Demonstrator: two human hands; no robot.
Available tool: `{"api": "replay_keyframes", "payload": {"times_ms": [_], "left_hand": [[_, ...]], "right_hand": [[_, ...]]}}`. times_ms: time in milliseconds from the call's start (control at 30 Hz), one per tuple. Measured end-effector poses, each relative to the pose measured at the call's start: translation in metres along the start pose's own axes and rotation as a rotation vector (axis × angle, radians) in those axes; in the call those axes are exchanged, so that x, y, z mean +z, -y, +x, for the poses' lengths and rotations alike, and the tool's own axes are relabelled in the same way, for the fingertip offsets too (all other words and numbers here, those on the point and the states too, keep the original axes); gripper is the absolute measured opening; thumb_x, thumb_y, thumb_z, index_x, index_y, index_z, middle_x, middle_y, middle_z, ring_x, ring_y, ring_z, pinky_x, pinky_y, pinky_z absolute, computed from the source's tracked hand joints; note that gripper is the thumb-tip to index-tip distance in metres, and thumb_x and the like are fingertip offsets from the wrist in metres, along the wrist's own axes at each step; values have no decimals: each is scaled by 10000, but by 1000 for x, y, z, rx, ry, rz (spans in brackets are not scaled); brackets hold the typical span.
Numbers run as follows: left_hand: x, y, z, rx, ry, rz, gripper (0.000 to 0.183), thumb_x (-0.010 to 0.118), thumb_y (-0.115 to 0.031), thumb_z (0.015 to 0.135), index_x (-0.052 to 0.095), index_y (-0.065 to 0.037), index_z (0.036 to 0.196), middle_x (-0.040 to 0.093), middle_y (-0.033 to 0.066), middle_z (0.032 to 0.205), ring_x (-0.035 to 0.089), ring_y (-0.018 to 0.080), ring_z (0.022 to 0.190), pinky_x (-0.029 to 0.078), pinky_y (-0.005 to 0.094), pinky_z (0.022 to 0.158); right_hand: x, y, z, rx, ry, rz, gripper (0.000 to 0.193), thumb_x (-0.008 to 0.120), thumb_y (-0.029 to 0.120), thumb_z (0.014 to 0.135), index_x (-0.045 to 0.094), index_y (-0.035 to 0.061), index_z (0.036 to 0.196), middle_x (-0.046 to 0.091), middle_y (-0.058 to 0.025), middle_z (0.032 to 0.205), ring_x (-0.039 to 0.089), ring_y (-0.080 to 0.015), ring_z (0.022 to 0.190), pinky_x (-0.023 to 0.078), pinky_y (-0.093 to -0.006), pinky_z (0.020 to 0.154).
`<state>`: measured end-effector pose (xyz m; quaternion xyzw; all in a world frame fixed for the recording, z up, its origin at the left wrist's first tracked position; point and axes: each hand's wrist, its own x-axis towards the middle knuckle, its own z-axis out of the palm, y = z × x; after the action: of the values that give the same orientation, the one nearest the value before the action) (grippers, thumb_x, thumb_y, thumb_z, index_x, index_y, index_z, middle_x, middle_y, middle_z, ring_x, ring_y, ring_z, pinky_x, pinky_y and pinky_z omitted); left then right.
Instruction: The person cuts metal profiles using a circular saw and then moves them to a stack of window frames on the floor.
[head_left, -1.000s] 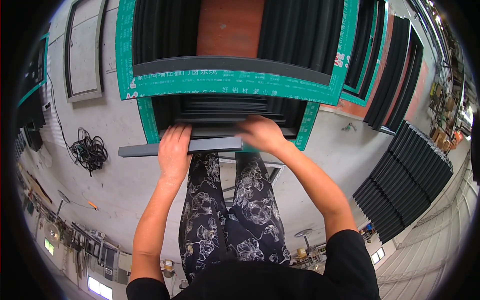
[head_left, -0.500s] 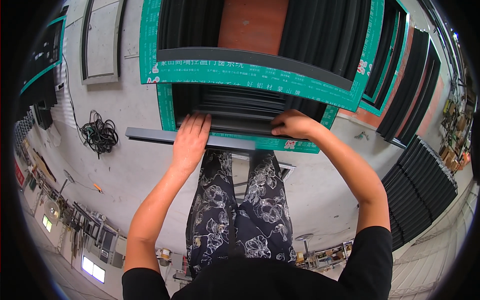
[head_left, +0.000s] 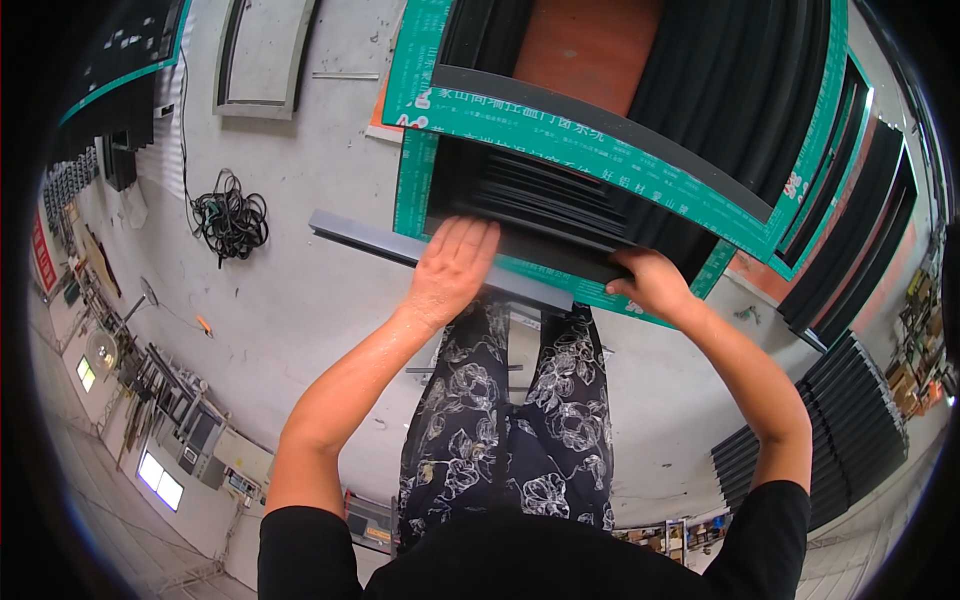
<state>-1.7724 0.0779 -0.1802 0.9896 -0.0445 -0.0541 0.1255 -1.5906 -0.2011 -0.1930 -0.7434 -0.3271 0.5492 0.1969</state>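
A long grey metal bar (head_left: pixel 375 238) slants along the near edge of a green-taped frame (head_left: pixel 415 185), its left end sticking out past the frame. Across this bar lies my left hand (head_left: pixel 457 268), fingers side by side over its far side and thumb hidden. Just inside the near edge of the frame runs a black strip (head_left: pixel 560 245). At its right end, my right hand (head_left: pixel 655 284) curls its fingers round the strip. Several dark ribbed profiles (head_left: pixel 550 195) lie within the frame, beyond both hands.
A bigger green-taped frame (head_left: pixel 400 90) overlaps the far side. Tangled black cable (head_left: pixel 230 218) lies on the floor at left, near a grey frame (head_left: pixel 228 60). On the right are more taped frames (head_left: pixel 850 130) and stacked black profiles (head_left: pixel 810 440).
The whole scene has shifted right and tilted as my head turned. Both hands keep to the same pieces. The bar's right end, blurred before, now shows sharply.
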Motion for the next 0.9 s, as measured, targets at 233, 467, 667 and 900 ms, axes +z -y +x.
{"api": "replay_keyframes", "payload": {"times_ms": [233, 467, 667, 900], "left_hand": [[0, -3, 3, -25, -66, 3, 481, 579, -110, 770, 556, -36, 1245, 564, 112, 1181, 538, 275, 1147, 411, 437, 1037], [-13, 0, 11, -6, 30, 4, 438, 593, -86, 737, 570, -69, 1175, 569, 100, 1135, 545, 271, 1089, 400, 437, 986], [-32, 11, 36, -1, 50, 28, 502, 601, -32, 697, 539, -56, 1195, 542, 107, 1159, 515, 296, 1109, 378, 453, 995], [-24, 39, 126, 60, -28, 42, 655, 717, -33, 603, 537, -51, 1232, 537, 106, 1177, 506, 302, 1132, 381, 453, 1022]], "right_hand": [[39, 23, -30, -35, -377, -459, 883, 845, 306, 602, 466, 19, 1346, 580, -143, 1139, 562, -340, 1064, 470, -456, 895], [36, 30, -34, -11, -344, -437, 789, 811, 224, 541, 522, 23, 1248, 588, -154, 1065, 569, -337, 1001, 476, -443, 871], [12, 38, -28, -6, -368, -389, 812, 840, 233, 504, 526, 51, 1230, 582, -132, 1003, 573, -332, 969, 477, -438, 817], [-75, 12, 9, 29, -438, -518, 787, 821, 196, 522, 526, 48, 1237, 599, -149, 1022, 591, -337, 985, 494, -438, 823]]}}
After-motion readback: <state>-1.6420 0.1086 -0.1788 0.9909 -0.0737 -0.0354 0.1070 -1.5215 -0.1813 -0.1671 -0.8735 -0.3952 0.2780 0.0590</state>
